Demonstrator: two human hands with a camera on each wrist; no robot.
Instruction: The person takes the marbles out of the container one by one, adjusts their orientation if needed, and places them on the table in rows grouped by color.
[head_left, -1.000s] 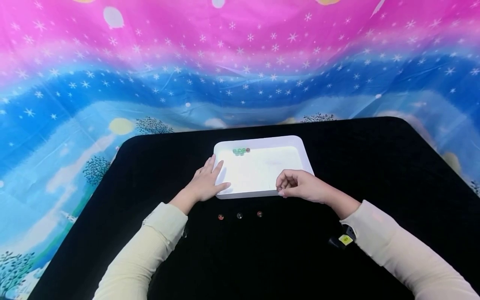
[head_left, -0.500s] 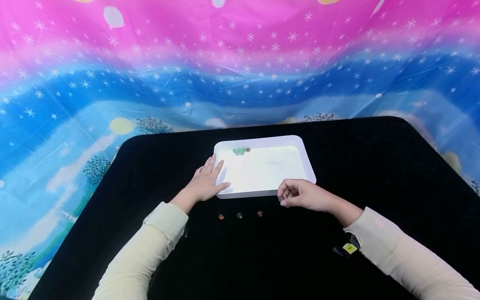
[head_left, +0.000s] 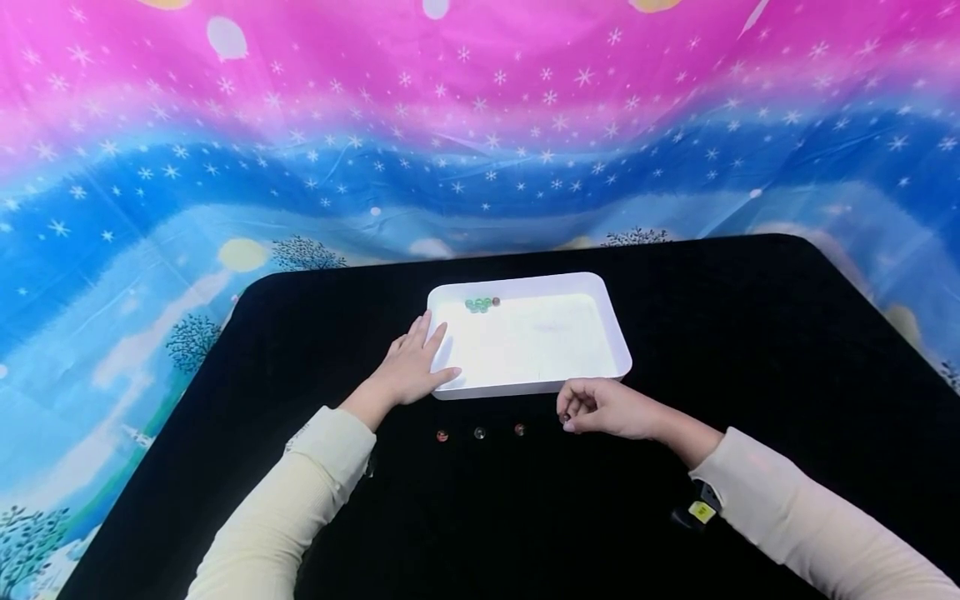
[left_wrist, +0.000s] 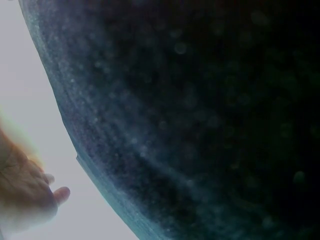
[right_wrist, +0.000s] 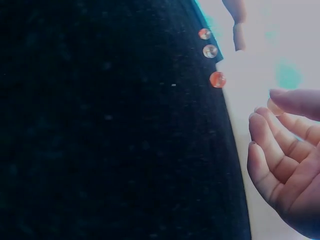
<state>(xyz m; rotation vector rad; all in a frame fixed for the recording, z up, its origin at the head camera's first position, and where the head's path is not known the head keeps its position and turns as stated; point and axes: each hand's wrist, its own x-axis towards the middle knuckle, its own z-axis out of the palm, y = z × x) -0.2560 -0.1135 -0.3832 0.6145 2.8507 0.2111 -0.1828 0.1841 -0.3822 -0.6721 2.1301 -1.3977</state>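
Observation:
My right hand pinches a small glass marble between thumb and forefinger, just in front of the tray's near right corner. Its other fingers are curled. On the black cloth to its left lie three marbles in a row: a reddish marble, a clear marble and an orange-red marble. With fingers spread, my left hand rests on the left rim of the white tray. Inside the tray, several green marbles and one brown marble sit together by the far left wall.
A black cloth covers the table. Behind it hangs a pink and blue backdrop with snowflakes. The left wrist view shows mostly dark, blurred cloth.
My right hand has moved back from over the tray's near rim to the cloth in front of it, carrying the pinched marble. The left hand has stayed put.

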